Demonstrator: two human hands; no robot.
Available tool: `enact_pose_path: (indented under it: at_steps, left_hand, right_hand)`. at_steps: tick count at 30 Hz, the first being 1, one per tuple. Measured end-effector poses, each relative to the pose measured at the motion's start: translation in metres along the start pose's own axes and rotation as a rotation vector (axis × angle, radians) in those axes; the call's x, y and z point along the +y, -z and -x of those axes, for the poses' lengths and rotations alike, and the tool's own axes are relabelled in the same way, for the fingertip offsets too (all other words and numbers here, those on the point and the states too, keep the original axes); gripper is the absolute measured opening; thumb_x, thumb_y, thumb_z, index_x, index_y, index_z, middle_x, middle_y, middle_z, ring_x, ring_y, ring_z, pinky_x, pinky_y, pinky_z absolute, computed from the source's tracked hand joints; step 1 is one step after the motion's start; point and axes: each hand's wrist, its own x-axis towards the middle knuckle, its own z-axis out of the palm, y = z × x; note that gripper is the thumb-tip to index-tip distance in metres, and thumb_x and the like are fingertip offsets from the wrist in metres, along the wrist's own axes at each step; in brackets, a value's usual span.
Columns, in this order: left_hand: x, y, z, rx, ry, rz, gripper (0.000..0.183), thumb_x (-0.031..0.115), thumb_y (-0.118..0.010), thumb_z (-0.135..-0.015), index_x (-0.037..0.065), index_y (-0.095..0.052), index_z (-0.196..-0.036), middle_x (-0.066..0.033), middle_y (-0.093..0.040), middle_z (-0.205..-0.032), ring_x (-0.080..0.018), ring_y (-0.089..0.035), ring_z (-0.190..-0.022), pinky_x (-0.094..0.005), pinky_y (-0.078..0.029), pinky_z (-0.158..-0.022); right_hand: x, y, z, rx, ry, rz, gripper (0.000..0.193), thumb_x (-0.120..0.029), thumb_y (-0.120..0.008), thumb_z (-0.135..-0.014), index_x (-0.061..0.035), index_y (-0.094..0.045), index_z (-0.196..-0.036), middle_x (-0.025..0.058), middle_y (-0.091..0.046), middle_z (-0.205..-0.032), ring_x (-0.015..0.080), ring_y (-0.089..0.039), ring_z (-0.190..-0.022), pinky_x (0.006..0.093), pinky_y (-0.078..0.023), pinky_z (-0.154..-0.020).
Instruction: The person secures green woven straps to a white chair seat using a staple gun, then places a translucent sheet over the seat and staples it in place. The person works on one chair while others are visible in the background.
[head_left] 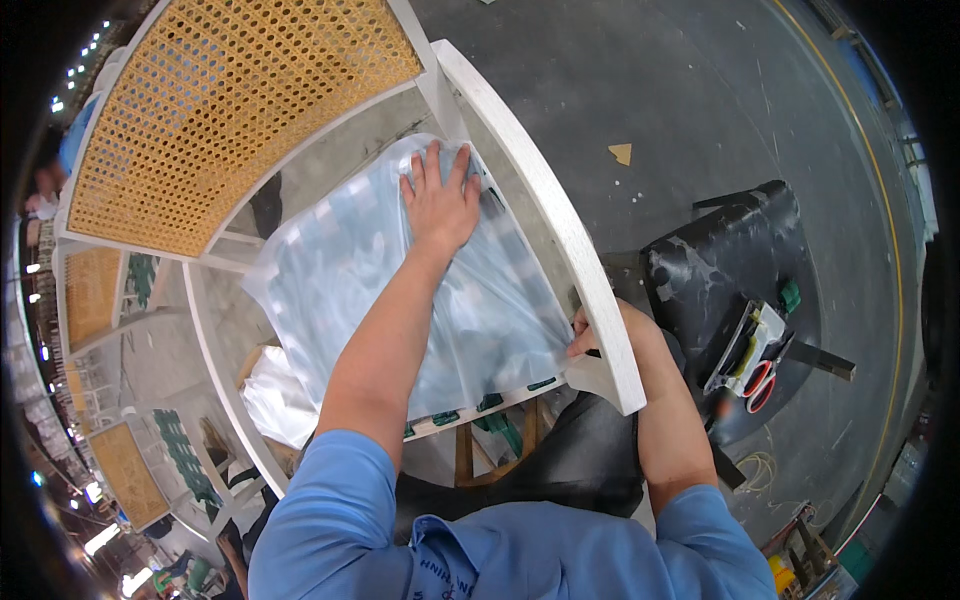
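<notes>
A translucent plastic sheet [340,270] covers the seat of a white-framed chair, wrinkled across its middle. My left hand [441,203] lies flat on the sheet near the back of the seat, its fingers spread. Below the white armrest [560,220], my right hand [584,334] pinches the sheet at the seat's front right corner; the armrest hides part of this hand. Dark green webbing [490,402] shows under the sheet along the seat's front rail. The chair's backrest [250,100] is woven cane in a pale frame.
To the right stands a worn black padded stool [730,240]. On it lie red-handled scissors [762,386] and a tray of small tools [745,345]. More cane-backed chair frames [130,475] stand at the left. A tan scrap [621,154] lies on the grey floor.
</notes>
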Motion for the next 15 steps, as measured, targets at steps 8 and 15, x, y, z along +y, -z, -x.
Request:
enact_pose_path:
  at_steps: [8, 15]
  left_hand:
    - [-0.0027, -0.0002, -0.0035, -0.046, 0.032, 0.011, 0.056, 0.048, -0.045, -0.108, 0.031, -0.046, -0.161, -0.0117, -0.024, -0.175, -0.0402, -0.016, -0.162, -0.0606, -0.009, -0.130]
    - [-0.0024, 0.0036, -0.0023, -0.026, 0.024, 0.059, 0.056, 0.047, -0.047, -0.106, 0.031, -0.047, -0.160, -0.0119, -0.026, -0.174, -0.0408, -0.017, -0.162, -0.0602, -0.008, -0.130]
  right_hand:
    - [-0.0009, -0.0036, -0.0001, 0.071, -0.019, -0.085, 0.042, -0.028, -0.096, -0.061, -0.0008, -0.075, -0.085, 0.0080, -0.071, -0.078, 0.0190, -0.065, -0.077, 0.0341, -0.051, -0.071]
    - [0.0075, -0.0079, -0.0017, 0.098, -0.033, 0.049, 0.044, -0.036, -0.095, -0.065, -0.0013, -0.076, -0.083, 0.0110, -0.072, -0.077, 0.0215, -0.068, -0.078, 0.0361, -0.051, -0.071]
